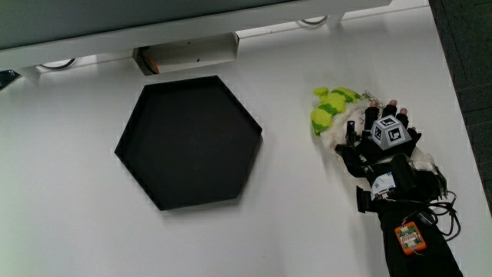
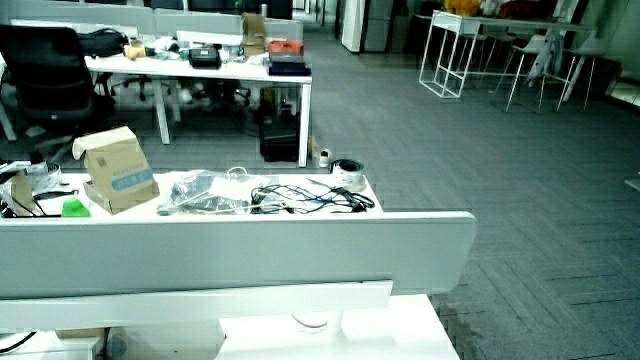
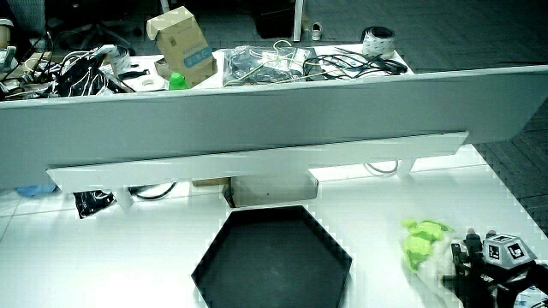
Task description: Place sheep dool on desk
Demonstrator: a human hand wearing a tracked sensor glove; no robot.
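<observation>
Hand (image 1: 382, 137) clasps sheep doll (image 1: 335, 111) resting on desk (image 1: 307, 208); placement step nearly done; you open fingers, lift clear.

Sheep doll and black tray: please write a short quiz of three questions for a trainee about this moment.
1. True or false: the sheep doll lies inside the black hexagonal tray.
2. Where is the hand? A) over the tray B) on the doll, beside the tray C) at the partition
3. Fill in: the doll rests on the white ____.

Key: 1 false, it lies on the table beside the tray. 2 B. 3 table.
</observation>
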